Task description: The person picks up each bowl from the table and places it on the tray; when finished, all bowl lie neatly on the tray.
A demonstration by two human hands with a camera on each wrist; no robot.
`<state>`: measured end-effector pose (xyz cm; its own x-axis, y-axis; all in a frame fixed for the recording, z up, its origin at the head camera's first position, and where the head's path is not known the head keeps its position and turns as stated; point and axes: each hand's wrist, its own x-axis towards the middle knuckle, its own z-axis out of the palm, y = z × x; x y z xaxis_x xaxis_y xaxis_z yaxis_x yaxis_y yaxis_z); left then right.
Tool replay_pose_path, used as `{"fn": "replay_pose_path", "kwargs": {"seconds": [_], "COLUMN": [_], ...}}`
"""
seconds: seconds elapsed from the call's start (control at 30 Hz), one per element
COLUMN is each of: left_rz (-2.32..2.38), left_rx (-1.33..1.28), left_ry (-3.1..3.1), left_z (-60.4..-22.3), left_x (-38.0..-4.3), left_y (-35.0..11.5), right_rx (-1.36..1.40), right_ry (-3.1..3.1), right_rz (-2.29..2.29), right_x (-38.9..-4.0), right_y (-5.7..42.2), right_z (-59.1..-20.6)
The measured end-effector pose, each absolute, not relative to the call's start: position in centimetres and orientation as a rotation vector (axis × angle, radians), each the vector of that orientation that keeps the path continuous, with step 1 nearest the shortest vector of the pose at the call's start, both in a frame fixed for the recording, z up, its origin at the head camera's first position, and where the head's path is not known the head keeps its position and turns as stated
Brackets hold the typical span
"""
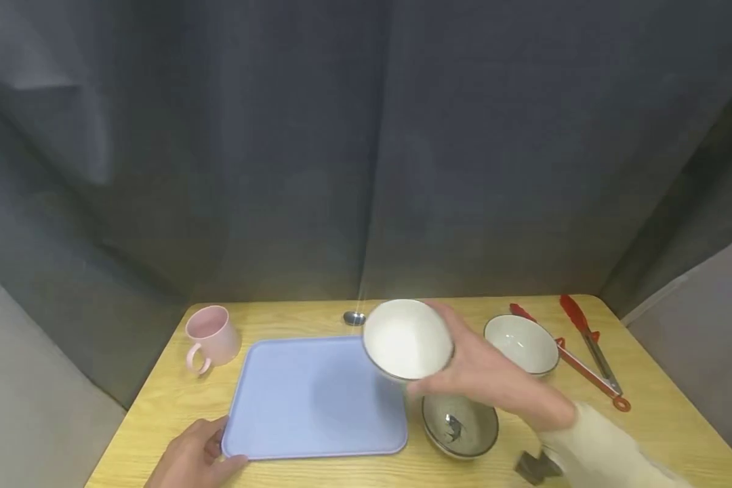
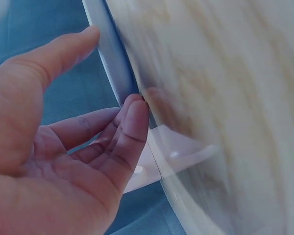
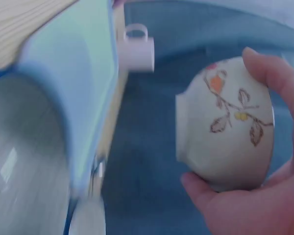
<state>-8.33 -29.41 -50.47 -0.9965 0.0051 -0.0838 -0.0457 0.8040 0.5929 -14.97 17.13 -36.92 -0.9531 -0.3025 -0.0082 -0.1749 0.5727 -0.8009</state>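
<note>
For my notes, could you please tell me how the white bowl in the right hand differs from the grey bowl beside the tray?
The white bowl is held in the right hand, while the grey bowl rests on the table. The white bowl's inside looks plain; the grey bowl's shows a dark mark. Both have dark rims.
</note>
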Motion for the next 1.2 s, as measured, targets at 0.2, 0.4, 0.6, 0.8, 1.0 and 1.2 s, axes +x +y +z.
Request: {"fn": "replay_pose_path", "kwargs": {"seconds": [0.2, 0.4, 0.6, 0.8, 1.0, 1.2], "left_rz": [0.993, 0.966, 0.944, 0.955, 0.953, 0.95], "left_rx": [-0.076, -0.062, -0.047, -0.038, -0.056, -0.051], "left_ry": [2.882, 2.889, 2.909, 2.91, 2.894, 2.881], "left_z": [-50.3, -50.1, -49.8, -49.9, -50.0, -49.9], "left_x": [-8.3, -8.6, -8.6, -8.6, -8.5, -8.7], "left_y": [-29.5, -28.4, -28.1, -28.2, -28.2, -28.2], "right_rx": [-0.447, -0.52, -0.436, -0.408, -0.371, -0.339], "right_ry": [2.472, 2.443, 2.455, 2.47, 2.505, 2.521], "right_rz": [-1.549, -1.611, -1.648, -1.659, -1.614, -1.543], "right_x": [-19.7, -21.8, -22.2, -22.1, -21.9, -21.5], "right_y": [4.7, -1.7, -4.5, -5.5, -6.0, -6.0], "right_z": [-39.9, -44.5, -47.6, -48.6, -48.8, -48.2]}}
